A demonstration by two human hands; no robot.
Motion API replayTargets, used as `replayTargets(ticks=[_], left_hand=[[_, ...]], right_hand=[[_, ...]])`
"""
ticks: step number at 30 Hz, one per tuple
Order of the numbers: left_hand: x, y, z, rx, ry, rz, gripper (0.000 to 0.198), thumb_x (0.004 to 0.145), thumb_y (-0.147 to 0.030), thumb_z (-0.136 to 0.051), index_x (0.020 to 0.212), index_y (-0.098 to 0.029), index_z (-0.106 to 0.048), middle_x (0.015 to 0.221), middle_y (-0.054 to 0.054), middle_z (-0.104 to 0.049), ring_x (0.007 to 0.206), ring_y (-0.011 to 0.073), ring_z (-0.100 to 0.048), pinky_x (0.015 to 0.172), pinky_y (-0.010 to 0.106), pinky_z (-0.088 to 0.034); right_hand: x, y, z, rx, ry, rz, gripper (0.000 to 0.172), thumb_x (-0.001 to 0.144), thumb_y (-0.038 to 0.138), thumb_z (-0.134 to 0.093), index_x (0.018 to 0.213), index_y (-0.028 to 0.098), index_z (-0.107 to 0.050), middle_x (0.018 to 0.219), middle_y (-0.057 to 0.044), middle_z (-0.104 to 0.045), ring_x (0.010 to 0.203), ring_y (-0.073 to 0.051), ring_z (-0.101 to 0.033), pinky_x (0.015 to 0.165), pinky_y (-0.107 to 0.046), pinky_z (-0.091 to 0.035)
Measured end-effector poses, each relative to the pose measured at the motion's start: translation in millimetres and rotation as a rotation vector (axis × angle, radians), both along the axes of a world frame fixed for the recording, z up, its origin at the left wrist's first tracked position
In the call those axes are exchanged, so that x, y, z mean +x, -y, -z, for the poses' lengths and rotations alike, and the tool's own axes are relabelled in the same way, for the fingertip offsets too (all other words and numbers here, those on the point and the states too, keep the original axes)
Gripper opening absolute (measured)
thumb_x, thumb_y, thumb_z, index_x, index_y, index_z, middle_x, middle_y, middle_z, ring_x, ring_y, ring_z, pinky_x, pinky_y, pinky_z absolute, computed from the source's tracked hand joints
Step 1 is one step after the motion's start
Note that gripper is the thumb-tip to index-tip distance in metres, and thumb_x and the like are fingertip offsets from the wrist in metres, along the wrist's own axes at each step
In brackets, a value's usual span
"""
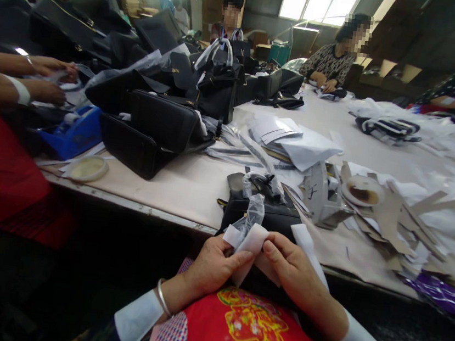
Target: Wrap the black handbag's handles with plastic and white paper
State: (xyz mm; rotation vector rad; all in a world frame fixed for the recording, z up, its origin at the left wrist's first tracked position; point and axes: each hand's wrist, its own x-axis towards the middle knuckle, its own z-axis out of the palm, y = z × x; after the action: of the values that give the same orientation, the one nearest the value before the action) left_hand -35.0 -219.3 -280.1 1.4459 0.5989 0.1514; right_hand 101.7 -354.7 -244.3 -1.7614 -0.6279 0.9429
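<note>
At the table's front edge, my left hand [220, 261] and my right hand [290, 264] are both closed on a strip of white wrapping material [255, 239]. My fingers pinch it close together, just in front of a black handbag [280, 213]. The bag lies on the table edge, its handle [254, 210] wrapped in clear plastic. A second white strip [309, 249] hangs beside my right hand, over the bag's right side. Part of the bag is hidden behind my hands.
Several black handbags [162, 124] are piled at the left. A grey tape dispenser [324, 193], a dish [361, 190] and cardboard scraps [396, 213] lie at the right. White sheets [297, 140] sit mid-table. A co-worker's hands [48, 79] are near a blue tape dispenser [77, 132].
</note>
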Motion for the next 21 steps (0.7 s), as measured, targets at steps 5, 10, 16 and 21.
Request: replayTargets(ticks=[5,10,16,21], left_hand=[[-2,-2,1.4,-0.002,-0.049,0.026,0.034,0.084,-0.045,-0.071,0.092,-0.012,-0.075,0.083,0.005,-0.073,0.069,0.0159,-0.06,0.061,0.025,-0.044],[0,-3,-1.4,0.021,-0.075,0.058,0.032,0.083,-0.043,-0.07,0.083,-0.011,-0.072,0.075,0.002,-0.068,0.063,0.013,-0.054,0.057,0.024,-0.041],[1,-4,-5.0,0.035,-0.073,0.078,0.037,0.084,-0.045,-0.068,0.094,-0.01,-0.074,0.084,0.006,-0.072,0.072,0.0174,-0.061,0.063,0.026,-0.045],[1,-3,-1.0,0.021,-0.006,0.093,0.038,0.086,-0.043,-0.066,0.106,-0.011,-0.074,0.097,0.009,-0.076,0.084,0.0217,-0.066,0.073,0.028,-0.049]], right_hand=[[5,16,-5.8,-0.272,0.067,-0.161,0.013,0.081,0.034,-0.07,0.08,0.02,-0.071,0.066,-0.002,-0.068,0.048,-0.014,-0.055,0.044,-0.025,-0.037],[1,23,-11.1,-0.103,0.488,-0.2,0.02,0.092,0.031,-0.059,0.082,0.025,-0.075,0.073,-0.003,-0.072,0.062,-0.017,-0.064,0.059,-0.028,-0.046],[4,19,-27.5,0.023,0.635,-0.316,0.022,0.097,0.025,-0.051,0.098,0.023,-0.073,0.083,-0.003,-0.075,0.071,-0.016,-0.069,0.067,-0.026,-0.052],[25,12,-43.1,0.092,0.742,-0.649,0.033,0.092,0.016,-0.058,0.124,0.02,-0.065,0.11,-0.005,-0.075,0.096,-0.016,-0.071,0.085,-0.025,-0.053]])
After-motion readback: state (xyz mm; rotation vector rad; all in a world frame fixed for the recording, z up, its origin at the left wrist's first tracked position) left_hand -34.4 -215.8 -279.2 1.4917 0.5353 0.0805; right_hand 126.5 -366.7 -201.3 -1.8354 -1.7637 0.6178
